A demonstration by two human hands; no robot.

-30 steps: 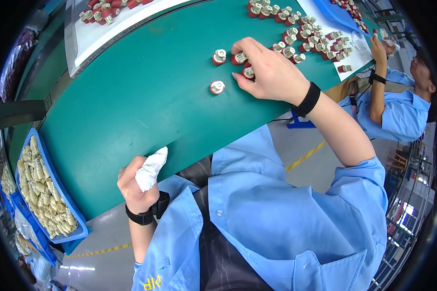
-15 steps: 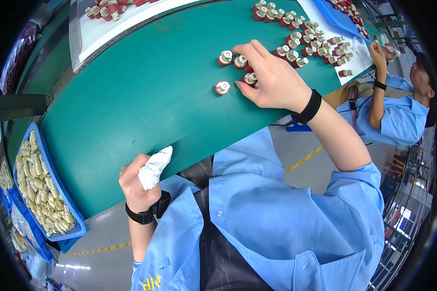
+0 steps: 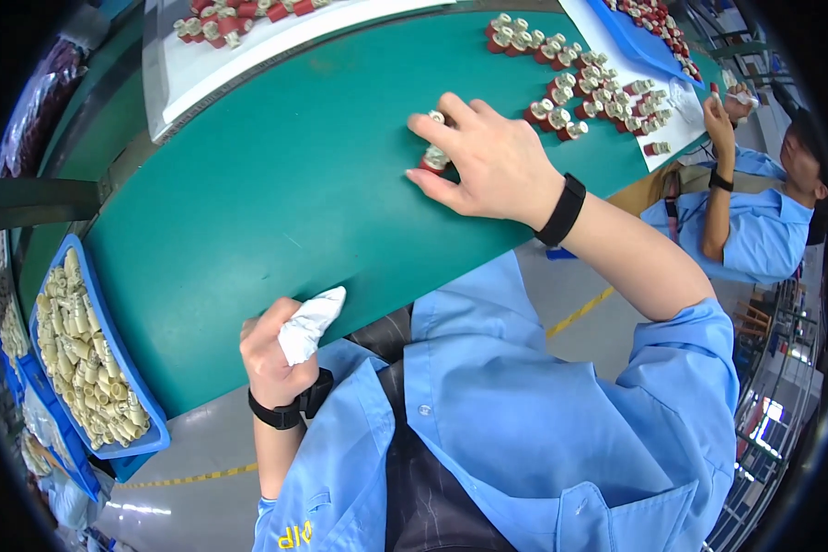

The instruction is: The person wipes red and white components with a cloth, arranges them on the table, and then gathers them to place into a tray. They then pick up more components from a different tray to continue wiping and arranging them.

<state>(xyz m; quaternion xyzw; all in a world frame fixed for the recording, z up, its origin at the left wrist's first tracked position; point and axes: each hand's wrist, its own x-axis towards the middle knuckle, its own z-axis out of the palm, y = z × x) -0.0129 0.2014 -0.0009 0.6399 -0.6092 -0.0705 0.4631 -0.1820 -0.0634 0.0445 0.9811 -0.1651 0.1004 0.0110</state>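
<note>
My left hand (image 3: 278,351) is closed around a crumpled white cloth or tissue (image 3: 313,324) at the near edge of the green tabletop (image 3: 221,230). Farther right, my right hand (image 3: 488,158) is over the table, its thumb and fingers curled around a few small red-and-cream cylindrical parts (image 3: 436,158). Two of these show between thumb and fingers; the palm hides any others. To the right of that hand stands a loose cluster of similar red-and-cream parts (image 3: 561,89), mostly upright, cream ends up.
A blue tray (image 3: 161,425) of cream tubular pieces is at the left. More red-and-cream parts (image 3: 225,20) lie on a white surface at the far left. At the far right are a blue tray (image 3: 621,35) of red pieces and a co-worker (image 3: 754,216) with raised hands.
My right hand has moved left, and its fingers have drawn in around the parts that stood apart there. My left hand keeps the white cloth. The whole view has shifted slightly.
</note>
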